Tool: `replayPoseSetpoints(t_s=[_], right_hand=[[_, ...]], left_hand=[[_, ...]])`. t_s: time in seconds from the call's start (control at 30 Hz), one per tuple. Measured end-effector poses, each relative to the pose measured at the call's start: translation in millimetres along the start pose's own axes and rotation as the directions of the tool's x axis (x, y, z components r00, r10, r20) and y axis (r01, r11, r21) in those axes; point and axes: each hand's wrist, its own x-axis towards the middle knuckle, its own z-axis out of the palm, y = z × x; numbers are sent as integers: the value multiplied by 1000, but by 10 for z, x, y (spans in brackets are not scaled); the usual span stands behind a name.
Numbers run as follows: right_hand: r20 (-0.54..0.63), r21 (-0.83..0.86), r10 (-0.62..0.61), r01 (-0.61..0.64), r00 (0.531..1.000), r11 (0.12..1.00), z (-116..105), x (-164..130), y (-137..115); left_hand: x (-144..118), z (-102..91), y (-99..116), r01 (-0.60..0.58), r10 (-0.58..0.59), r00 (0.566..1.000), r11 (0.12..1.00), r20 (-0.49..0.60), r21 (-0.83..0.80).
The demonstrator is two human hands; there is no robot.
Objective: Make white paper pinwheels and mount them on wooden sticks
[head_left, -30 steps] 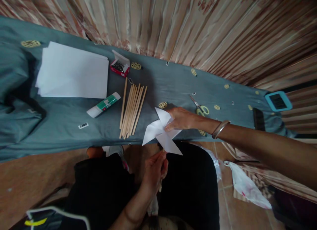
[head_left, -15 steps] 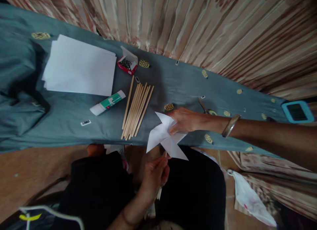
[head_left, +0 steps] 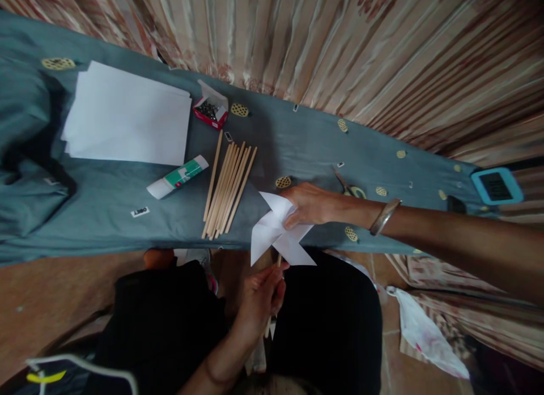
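The right hand (head_left: 309, 205) rests on a white paper pinwheel (head_left: 278, 232), with its fingers pressed down on the middle of the folded paper. The pinwheel sits at the near edge of the table (head_left: 106, 213), which is covered in a blue-grey cloth, and part of the paper hangs out past the edge. The right wrist wears a metal bangle (head_left: 385, 216). Below the pinwheel, the left hand (head_left: 261, 296) is closed around a thin wooden stick (head_left: 272, 304). The top of the stick goes up under the paper, and its bottom end pokes out below the fingers. On the table, just to the left of the pinwheel, lies a bunch of wooden sticks (head_left: 227, 182) side by side. Next to them is a glue stick (head_left: 178, 177) lying flat. Further back is a small red box (head_left: 209, 111) that is open, with small dark bits inside. A stack of white paper (head_left: 127, 117) lies to the left of the box. A pair of scissors (head_left: 351, 186) peeks out just behind the right wrist.
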Motion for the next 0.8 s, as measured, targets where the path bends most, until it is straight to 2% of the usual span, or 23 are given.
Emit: replayPoseSetpoints(t_s=[0.17, 0.4, 0.5, 0.57, 0.67, 0.8], right_hand=[[2, 1, -24, 24, 1000, 1000, 13, 32, 53], [64, -16, -68, 69, 996, 997, -65, 12, 8], [24, 12, -39, 38, 999, 999, -93, -91, 20], [-27, 87, 22, -19, 999, 996, -97, -174, 51], [-66, 323, 66, -41, 996, 946, -88, -270, 108], [-62, 658, 44, 7, 997, 753, -106, -320, 157]], left_hand=[[-17, 4, 15, -3, 3, 1000, 1000, -3, -24], [4, -40, -30, -65, 65, 998, 998, 6, -4], [-26, -55, -9, -95, 95, 995, 995, 29, 26], [-59, -60, 29, -126, 121, 990, 990, 70, 66], [-105, -61, 98, -182, 167, 977, 977, 134, 107], [-133, -50, 180, -235, 215, 963, 966, 164, 112]])
